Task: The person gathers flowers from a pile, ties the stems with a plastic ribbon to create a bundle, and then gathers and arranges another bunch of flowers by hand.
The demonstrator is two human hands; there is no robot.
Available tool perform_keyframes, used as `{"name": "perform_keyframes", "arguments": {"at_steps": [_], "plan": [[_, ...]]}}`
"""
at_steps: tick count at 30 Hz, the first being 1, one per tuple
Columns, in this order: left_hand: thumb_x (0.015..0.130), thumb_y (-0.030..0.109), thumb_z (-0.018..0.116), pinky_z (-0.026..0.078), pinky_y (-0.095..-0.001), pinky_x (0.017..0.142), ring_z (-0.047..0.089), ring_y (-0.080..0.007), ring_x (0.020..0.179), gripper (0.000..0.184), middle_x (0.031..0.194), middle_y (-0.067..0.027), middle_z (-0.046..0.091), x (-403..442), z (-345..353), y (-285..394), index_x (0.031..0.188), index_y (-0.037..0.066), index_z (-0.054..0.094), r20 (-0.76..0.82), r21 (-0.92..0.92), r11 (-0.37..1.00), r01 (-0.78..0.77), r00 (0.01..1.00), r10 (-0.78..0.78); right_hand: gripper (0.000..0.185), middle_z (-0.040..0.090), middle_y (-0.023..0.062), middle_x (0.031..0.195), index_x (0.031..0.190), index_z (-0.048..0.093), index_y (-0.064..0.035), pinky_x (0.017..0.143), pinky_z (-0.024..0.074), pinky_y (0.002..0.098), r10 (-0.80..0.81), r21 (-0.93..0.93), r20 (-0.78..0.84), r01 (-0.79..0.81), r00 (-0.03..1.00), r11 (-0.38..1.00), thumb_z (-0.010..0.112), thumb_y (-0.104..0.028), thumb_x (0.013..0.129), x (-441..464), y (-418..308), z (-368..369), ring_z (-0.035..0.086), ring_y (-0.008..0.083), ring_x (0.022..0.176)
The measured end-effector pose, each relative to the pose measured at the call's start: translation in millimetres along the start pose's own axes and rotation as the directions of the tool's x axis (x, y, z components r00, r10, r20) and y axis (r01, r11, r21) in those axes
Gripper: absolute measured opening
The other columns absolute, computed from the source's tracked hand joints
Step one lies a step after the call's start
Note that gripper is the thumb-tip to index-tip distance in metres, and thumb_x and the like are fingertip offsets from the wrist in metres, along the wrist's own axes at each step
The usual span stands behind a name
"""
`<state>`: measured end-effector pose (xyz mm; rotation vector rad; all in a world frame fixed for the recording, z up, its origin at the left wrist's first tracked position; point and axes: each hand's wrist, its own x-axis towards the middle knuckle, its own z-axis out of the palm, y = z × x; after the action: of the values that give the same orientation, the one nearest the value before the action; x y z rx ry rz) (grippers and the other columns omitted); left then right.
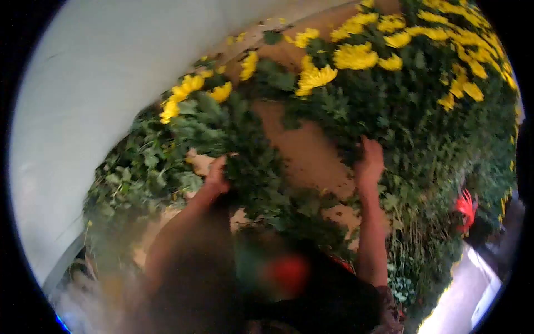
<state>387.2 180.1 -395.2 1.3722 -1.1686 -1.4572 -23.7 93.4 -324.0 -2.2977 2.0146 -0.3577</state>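
Note:
My left hand [218,175] is closed around the leafy stems of a bunch of yellow chrysanthemums [239,131], left of centre. Leaves cover most of its fingers. My right hand [370,160] is at the left edge of a big heap of chrysanthemums [423,111], its fingers bent in against the foliage. What those fingertips pinch, if anything, is hidden among dark leaves. Between the two hands shows a strip of brown surface [306,150] with bits of leaf on it.
A pale sheet or wall [100,72] curves along the left side. More leafy stems [133,161] lie beneath its edge. Something red [466,210], perhaps a tie, hangs by the heap at right. A blurred red patch [286,274] shows near my body.

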Motion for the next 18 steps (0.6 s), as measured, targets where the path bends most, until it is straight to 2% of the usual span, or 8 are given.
{"name": "perform_keyframes", "arguments": {"at_steps": [1, 3, 6, 7, 9, 11, 17, 18], "plan": [[0.084, 0.027, 0.059, 0.050, -0.0379, 0.082, 0.062, -0.0232, 0.090, 0.031, 0.099, -0.0086, 0.066, -2, -3, -8, 0.106, 0.005, 0.062, 0.007, 0.128, 0.989, -0.071, 0.997, 0.070, 0.054, 0.055, 0.0123, 0.109, 0.119, 0.057, -0.0083, 0.085, 0.0448, 0.0461, 0.119, 0.015, 0.085, -0.121, 0.989, 0.993, 0.061, 0.000, 0.065, 14, -33, -29, 0.053, 0.0345, 0.101], [0.084, 0.026, 0.058, 0.050, -0.0368, 0.080, 0.062, -0.0218, 0.087, 0.027, 0.095, -0.0072, 0.065, 4, 5, -17, 0.102, 0.006, 0.063, 0.110, -0.562, 0.766, 0.311, 0.947, -0.303, 0.049, 0.056, 0.0137, 0.109, 0.117, 0.058, -0.0068, 0.084, 0.0457, 0.0440, 0.072, -0.078, 0.113, -0.063, 0.991, 0.995, 0.062, -0.003, 0.068, 23, -55, -22, 0.054, 0.0343, 0.098], [0.084, 0.025, 0.058, 0.050, -0.0352, 0.078, 0.061, -0.0201, 0.083, 0.020, 0.088, -0.0051, 0.064, 16, 7, 39, 0.093, 0.007, 0.063, 0.353, -0.800, 0.220, 0.558, 0.734, -0.580, 0.037, 0.058, 0.0140, 0.110, 0.113, 0.060, -0.0056, 0.084, 0.0463, 0.0406, 0.028, -0.331, 0.260, 0.062, 0.965, 0.941, 0.066, -0.014, 0.077, 8, -32, -1, 0.054, 0.0341, 0.097], [0.084, 0.025, 0.058, 0.050, -0.0352, 0.078, 0.061, -0.0201, 0.083, 0.020, 0.088, -0.0051, 0.064, 14, 7, 27, 0.093, 0.007, 0.063, 0.348, -0.803, 0.220, 0.554, 0.735, -0.582, 0.035, 0.058, 0.0145, 0.109, 0.113, 0.059, -0.0044, 0.084, 0.0460, 0.0410, 0.016, -0.235, 0.315, 0.062, 0.949, 0.970, 0.065, -0.017, 0.080, 2, -23, 6, 0.054, 0.0349, 0.097], [0.084, 0.024, 0.058, 0.050, -0.0354, 0.078, 0.061, -0.0199, 0.082, 0.018, 0.087, -0.0047, 0.063, 3, 0, 4, 0.089, 0.007, 0.062, 0.161, -0.595, 0.693, 0.407, 0.905, -0.393, 0.033, 0.059, 0.0150, 0.109, 0.112, 0.059, -0.0031, 0.084, 0.0456, 0.0414, -0.024, -0.112, 0.375, 0.070, 0.927, 0.991, 0.065, -0.020, 0.083, 2, -39, 6, 0.055, 0.0357, 0.097], [0.083, 0.022, 0.058, 0.049, -0.0354, 0.078, 0.061, -0.0197, 0.083, 0.016, 0.087, -0.0048, 0.062, -1, -3, 10, 0.088, 0.007, 0.061, 0.112, -0.440, 0.874, 0.208, 0.978, -0.177, 0.032, 0.060, 0.0152, 0.098, 0.110, 0.060, -0.0044, 0.078, 0.0492, 0.0418, 0.024, 0.057, 0.162, -0.034, 0.986, 0.998, 0.065, -0.021, 0.083, 12, -72, -18, 0.057, 0.0347, 0.093], [0.080, 0.016, 0.060, 0.049, -0.0354, 0.081, 0.062, -0.0209, 0.089, 0.020, 0.094, -0.0072, 0.065, 11, 7, 30, 0.095, 0.003, 0.063, 0.131, -0.488, 0.873, -0.010, 0.988, 0.085, 0.028, 0.058, 0.0214, 0.107, 0.110, 0.054, 0.0012, 0.078, 0.0467, 0.0469, -0.008, 0.443, 0.465, -0.224, 0.886, 0.868, 0.058, -0.014, 0.087, 48, -174, -24, 0.055, 0.0423, 0.093], [0.080, 0.015, 0.060, 0.049, -0.0353, 0.082, 0.062, -0.0210, 0.089, 0.021, 0.095, -0.0076, 0.065, 12, 8, 31, 0.096, 0.003, 0.063, 0.189, -0.597, 0.791, 0.135, 0.982, -0.025, 0.028, 0.058, 0.0214, 0.107, 0.110, 0.054, 0.0012, 0.078, 0.0467, 0.0469, -0.016, 0.446, 0.464, -0.218, 0.886, 0.868, 0.058, -0.014, 0.087, 40, -181, -11, 0.055, 0.0423, 0.093]]}}
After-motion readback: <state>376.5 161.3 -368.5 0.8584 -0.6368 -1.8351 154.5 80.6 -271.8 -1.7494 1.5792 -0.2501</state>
